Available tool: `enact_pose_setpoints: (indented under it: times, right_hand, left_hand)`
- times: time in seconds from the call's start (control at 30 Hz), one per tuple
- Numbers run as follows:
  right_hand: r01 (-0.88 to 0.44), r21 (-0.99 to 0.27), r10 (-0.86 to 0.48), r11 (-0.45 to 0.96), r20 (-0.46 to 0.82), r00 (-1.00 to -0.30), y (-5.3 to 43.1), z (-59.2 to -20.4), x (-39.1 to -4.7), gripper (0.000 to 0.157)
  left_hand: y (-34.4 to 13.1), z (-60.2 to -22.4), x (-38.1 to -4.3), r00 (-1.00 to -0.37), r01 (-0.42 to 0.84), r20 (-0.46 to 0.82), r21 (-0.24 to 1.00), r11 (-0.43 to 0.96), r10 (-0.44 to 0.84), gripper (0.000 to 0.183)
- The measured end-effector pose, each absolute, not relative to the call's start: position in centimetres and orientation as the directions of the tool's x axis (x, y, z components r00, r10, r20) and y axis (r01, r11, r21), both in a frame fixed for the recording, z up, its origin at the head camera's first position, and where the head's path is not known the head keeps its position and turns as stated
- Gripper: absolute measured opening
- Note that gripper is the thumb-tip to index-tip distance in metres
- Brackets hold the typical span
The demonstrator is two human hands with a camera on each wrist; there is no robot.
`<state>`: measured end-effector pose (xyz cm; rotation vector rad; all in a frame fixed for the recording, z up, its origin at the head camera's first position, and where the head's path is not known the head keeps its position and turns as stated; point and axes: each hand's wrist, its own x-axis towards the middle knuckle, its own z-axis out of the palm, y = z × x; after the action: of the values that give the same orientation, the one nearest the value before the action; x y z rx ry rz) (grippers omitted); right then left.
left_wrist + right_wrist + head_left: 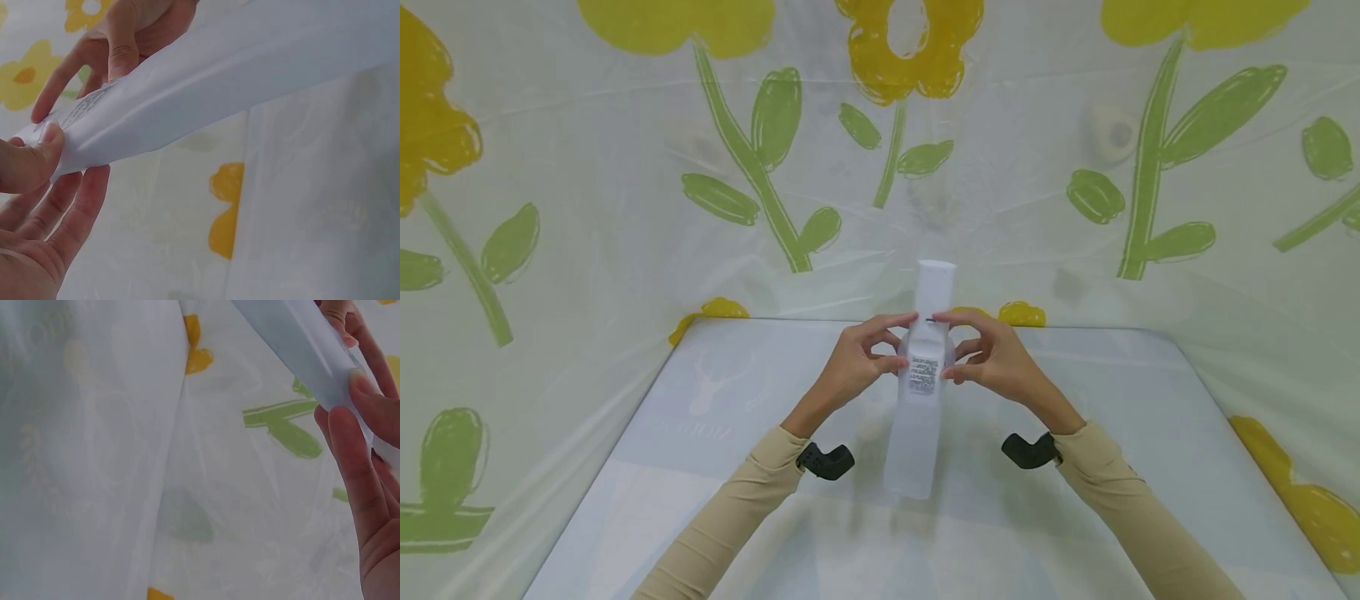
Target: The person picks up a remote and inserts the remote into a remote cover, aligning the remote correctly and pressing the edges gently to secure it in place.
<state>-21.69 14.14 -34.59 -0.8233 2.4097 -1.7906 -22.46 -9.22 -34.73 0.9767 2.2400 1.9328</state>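
Observation:
A long, narrow white packet point(913, 450) with a printed label point(922, 375) is held up over the table, its length pointing away from me. My left hand point(862, 354) pinches its left edge near the label between thumb and fingers. On the opposite edge, my right hand point(992, 354) pinches it at about the same height. In the left wrist view the packet point(206, 81) looks smooth and lightly creased, with small print near the fingers. A rounded, pale part bulges out behind it between the hands; what that is I cannot tell.
A pale table point(700, 517) with faint printing lies below the hands. Behind and around it hangs a whitish sheet point(1015, 208) with yellow flowers and green stems. Black wrist mounts point(826, 461) stick inward from both sleeves.

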Motion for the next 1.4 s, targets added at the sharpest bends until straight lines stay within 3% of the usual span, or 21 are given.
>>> enact_pose_setpoints:
  times: [0.77,1.0,1.4]
  right_hand:
    - [-0.430,-0.880,-0.449,0.201,0.308,-0.839,13.7,-33.2,-20.9,0.063]
    - [-0.425,-0.887,-0.443,0.184,0.311,-0.841,14.4,-35.3,-22.3,0.066]
    - [-0.443,-0.877,-0.453,0.187,0.323,-0.831,14.5,-35.6,-22.6,0.063]
  left_hand:
    - [-9.3,-34.6,-22.3,-0.812,0.422,0.353,0.905,0.051,0.465,0.050]
    - [-9.3,-34.7,-22.3,-0.811,0.419,0.353,0.907,0.043,0.467,0.049]
    - [-9.4,-35.1,-22.4,-0.808,0.406,0.356,0.914,0.007,0.469,0.049]
